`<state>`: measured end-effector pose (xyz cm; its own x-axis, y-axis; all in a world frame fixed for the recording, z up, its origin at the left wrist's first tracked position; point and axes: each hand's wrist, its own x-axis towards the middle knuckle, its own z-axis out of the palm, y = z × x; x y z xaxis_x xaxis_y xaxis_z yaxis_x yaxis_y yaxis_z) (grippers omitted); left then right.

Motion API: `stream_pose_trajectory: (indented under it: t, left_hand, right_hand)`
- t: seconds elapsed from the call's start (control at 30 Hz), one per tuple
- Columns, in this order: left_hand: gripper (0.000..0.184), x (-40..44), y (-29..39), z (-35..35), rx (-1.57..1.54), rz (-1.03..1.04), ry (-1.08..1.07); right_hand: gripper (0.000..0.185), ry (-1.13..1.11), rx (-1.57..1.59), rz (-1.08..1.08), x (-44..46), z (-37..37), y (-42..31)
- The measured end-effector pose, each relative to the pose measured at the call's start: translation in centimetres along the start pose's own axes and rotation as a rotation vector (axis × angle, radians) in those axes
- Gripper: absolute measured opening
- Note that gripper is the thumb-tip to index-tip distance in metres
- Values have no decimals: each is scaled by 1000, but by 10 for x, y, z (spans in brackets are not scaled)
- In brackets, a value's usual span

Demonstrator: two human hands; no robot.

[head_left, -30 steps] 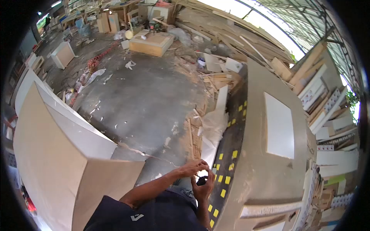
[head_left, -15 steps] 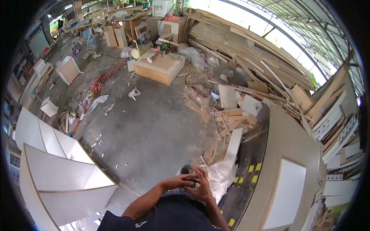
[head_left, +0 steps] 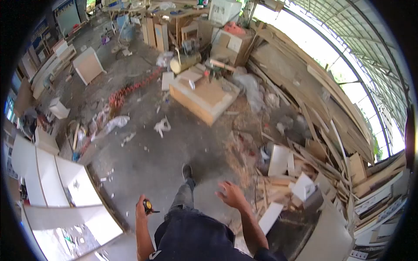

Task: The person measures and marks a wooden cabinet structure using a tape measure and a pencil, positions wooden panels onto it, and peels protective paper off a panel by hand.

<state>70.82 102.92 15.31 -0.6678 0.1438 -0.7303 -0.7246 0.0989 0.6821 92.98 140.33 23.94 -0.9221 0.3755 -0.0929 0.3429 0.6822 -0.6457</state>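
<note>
My left hand (head_left: pixel 140 208), low in the head view and left of my body, is closed around a yellow and black tape measure (head_left: pixel 148 205). A dark tip sticks out from the tape measure to the right. My right hand (head_left: pixel 232 195) hangs in the air on the other side of my body, fingers apart and holding nothing. Between the two hands, my leg (head_left: pixel 183 195) and dark shoe (head_left: pixel 187 171) are out over the concrete floor (head_left: pixel 152 167).
White cabinet frames (head_left: pixel 32 163) stand at the left. Ahead lies a wooden box (head_left: pixel 196 102), with a red coiled hose (head_left: pixel 133 93) to its left. Scrap wood (head_left: pixel 283 185) is piled on the right, below leaning boards (head_left: pixel 313 93). Plastic scraps (head_left: pixel 163 126) litter the floor.
My hands were together in front of my body and have moved apart. The tape measure now shows in the left one. My leg has come forward, and the view has shifted.
</note>
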Motion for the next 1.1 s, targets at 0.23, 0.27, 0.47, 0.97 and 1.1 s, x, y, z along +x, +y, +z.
stream_pose_trajectory:
  t: [0.23, 0.27, 0.47, 0.97, 1.1]
  left_hand:
    - [42, 157, 198, 176, 201, 30, -94]
    - [43, 172, 230, 213, 232, 38, -166]
    - [43, 284, 366, 398, 326, 107, -525]
    - [43, 461, 666, 585, 623, 120, -131]
    - [42, 448, 650, 526, 763, 115, 50]
  right_hand:
    - [43, -73, 39, 354, 142, -50, 61]
    - [44, -88, 64, 397, 160, -60, 72]
    - [37, -108, 84, 523, 301, -117, 123]
    - [35, 229, 184, 554, 796, -371, 211]
    - [37, 137, 109, 382, 873, -434, 163]
